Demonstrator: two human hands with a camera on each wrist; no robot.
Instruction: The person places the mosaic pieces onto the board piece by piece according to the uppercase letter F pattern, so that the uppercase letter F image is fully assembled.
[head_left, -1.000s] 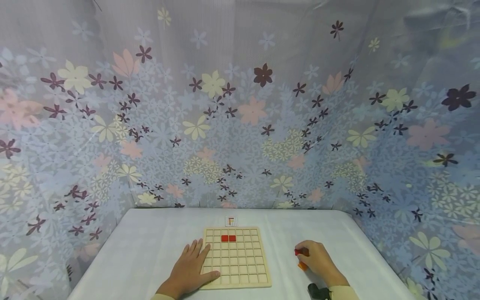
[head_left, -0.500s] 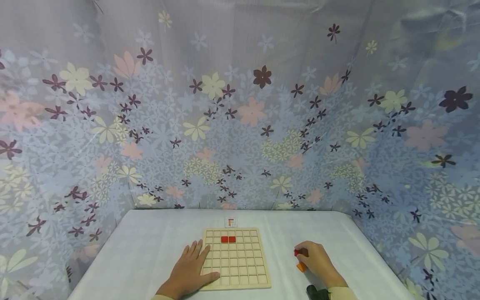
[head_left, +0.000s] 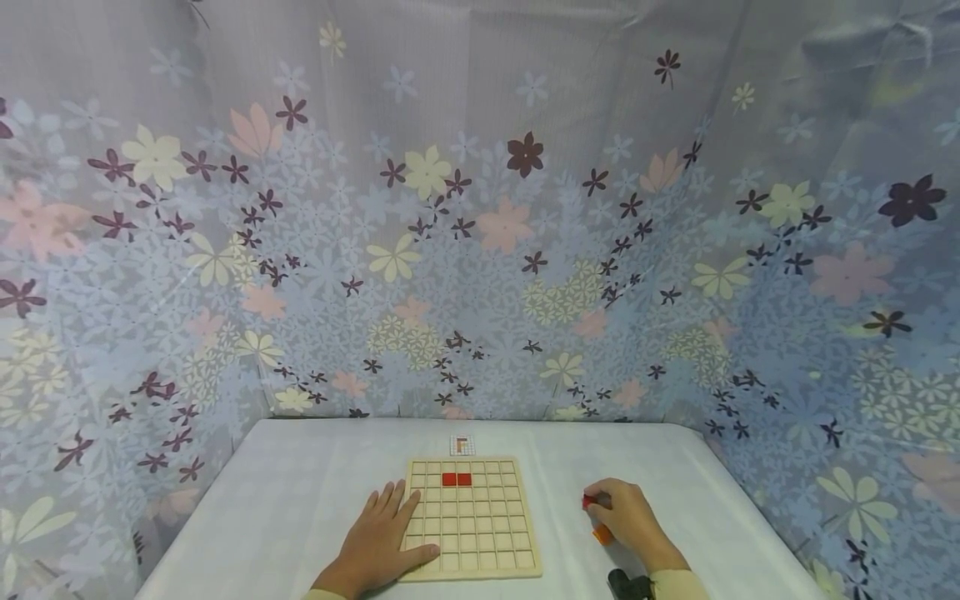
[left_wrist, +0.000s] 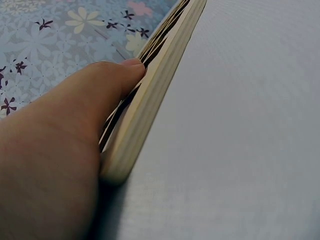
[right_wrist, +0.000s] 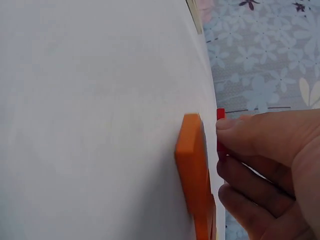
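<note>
A square wooden grid board (head_left: pixel 491 525) lies on the white table, two red tiles (head_left: pixel 457 479) side by side in its second row from the far edge. My left hand (head_left: pixel 378 533) rests spread over the board's left side. In the left wrist view its thumb lies across the board's near edge (left_wrist: pixel 152 95). Off to the right of the board, my right hand (head_left: pixel 633 521) pinches a small red tile (right_wrist: pixel 220 116) between thumb and fingers. Orange tiles (right_wrist: pixel 192 165) lie on the table just beside that hand, partly hidden by it in the head view.
Beyond the board's far edge lies a small card (head_left: pixel 462 445) printed with a grid and coloured squares. A floral curtain (head_left: pixel 480 250) hangs behind and around the table (head_left: pixel 285 475). A dark wrist strap device (head_left: pixel 628 585) sits at the right wrist.
My right hand has shifted slightly left and away from me with the red tile, showing more of the orange tiles. The left hand and the board have stayed put.
</note>
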